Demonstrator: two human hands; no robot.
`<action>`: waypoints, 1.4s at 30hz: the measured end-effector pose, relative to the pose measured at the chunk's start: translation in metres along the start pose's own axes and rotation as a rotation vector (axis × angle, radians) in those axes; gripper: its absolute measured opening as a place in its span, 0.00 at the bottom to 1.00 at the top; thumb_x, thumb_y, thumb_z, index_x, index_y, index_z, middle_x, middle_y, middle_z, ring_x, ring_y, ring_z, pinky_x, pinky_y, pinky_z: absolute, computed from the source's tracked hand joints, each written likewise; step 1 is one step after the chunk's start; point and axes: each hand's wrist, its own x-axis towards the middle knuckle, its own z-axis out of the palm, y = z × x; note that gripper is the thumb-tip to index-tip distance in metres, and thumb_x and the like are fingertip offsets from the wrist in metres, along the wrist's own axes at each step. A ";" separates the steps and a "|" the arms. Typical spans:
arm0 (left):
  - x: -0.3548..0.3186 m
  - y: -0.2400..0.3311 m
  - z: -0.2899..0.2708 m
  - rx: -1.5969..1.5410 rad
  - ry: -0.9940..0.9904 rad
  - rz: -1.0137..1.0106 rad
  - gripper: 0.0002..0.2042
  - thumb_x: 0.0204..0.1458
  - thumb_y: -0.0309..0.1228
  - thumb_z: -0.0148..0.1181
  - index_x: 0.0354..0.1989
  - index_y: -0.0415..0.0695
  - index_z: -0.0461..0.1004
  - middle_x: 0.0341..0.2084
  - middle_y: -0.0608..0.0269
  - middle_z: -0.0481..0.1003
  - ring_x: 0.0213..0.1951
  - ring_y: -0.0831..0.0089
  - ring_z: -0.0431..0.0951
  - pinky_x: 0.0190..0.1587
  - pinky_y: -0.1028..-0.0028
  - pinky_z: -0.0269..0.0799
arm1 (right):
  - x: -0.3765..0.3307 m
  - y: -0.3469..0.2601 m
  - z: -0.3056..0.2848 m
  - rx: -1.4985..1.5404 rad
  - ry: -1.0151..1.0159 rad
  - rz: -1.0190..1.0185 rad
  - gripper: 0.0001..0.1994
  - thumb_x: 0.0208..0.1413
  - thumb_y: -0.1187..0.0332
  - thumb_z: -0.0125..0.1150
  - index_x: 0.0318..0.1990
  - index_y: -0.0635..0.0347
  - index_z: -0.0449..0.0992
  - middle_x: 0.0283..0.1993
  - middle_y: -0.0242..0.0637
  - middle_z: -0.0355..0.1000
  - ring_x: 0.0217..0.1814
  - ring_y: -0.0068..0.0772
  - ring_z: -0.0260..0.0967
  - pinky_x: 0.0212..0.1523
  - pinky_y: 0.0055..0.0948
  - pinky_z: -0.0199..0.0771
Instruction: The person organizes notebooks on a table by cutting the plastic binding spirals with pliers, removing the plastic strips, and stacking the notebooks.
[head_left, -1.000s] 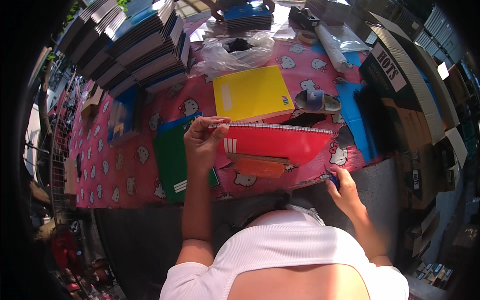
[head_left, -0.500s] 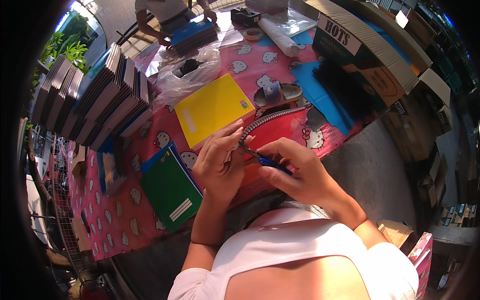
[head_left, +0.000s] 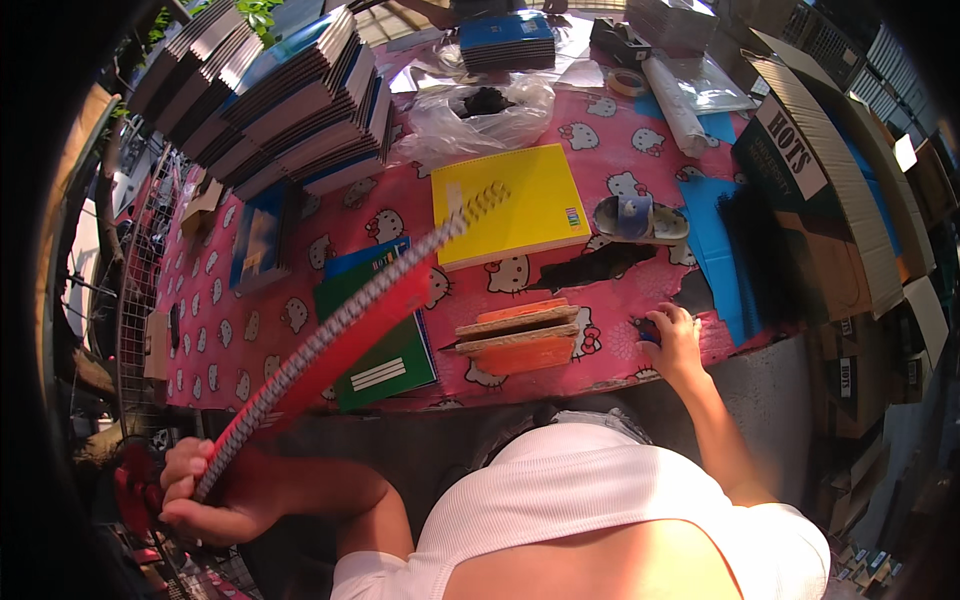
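Head view shows the left hand (head_left: 205,490) low and far out to the person's left, off the table edge, fist closed around the lower end of a red spiral-bound notebook (head_left: 345,345). The notebook is blurred and stretches up and away from that hand in a long diagonal, its metal coil along the upper edge and its far tip over the yellow notebook (head_left: 510,205). The right hand (head_left: 672,340) rests at the near table edge, fingers curled over a small blue object (head_left: 650,330); whether it grips it or only touches it, I cannot tell.

Judging by the blur and the low grip, the step in hand looks like carrying the red notebook off the table to the left side; the next move would call for keeping the long, floppy cover from dragging over the green notebook (head_left: 385,350) beneath it.

Just left of the right hand lies a short stack of 2 or 3 orange-edged cardboard-like slabs (head_left: 520,338). Farther out sit a crinkled clear plastic bag (head_left: 480,110), a tape roll (head_left: 628,82) and tall slanted stacks of notebooks (head_left: 270,95), all on a glossy pink patterned tablecloth (head_left: 250,320).
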 end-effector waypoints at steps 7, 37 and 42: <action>-0.035 -0.088 0.071 0.337 -0.601 -0.364 0.13 0.59 0.29 0.54 0.21 0.40 0.72 0.12 0.65 0.65 0.17 0.80 0.62 0.21 0.78 0.55 | 0.198 -0.019 0.067 0.267 0.057 0.178 0.21 0.45 0.55 0.70 0.36 0.66 0.78 0.49 0.52 0.71 0.54 0.53 0.67 0.53 0.41 0.67; -0.299 -0.156 0.149 0.440 -1.178 -0.970 0.18 0.53 0.46 0.57 0.38 0.45 0.82 0.54 0.55 0.69 0.51 0.61 0.73 0.47 0.62 0.71 | 0.244 -0.023 0.076 0.323 -0.316 0.507 0.23 0.37 0.58 0.74 0.35 0.70 0.79 0.38 0.52 0.77 0.42 0.45 0.77 0.42 0.36 0.75; -0.288 -0.140 0.154 0.165 -1.090 -1.227 0.18 0.52 0.44 0.61 0.44 0.45 0.80 0.58 0.49 0.63 0.56 0.60 0.69 0.55 0.62 0.68 | 0.231 0.001 0.061 0.255 -0.176 0.435 0.22 0.39 0.63 0.73 0.40 0.67 0.77 0.37 0.51 0.77 0.42 0.45 0.77 0.42 0.36 0.75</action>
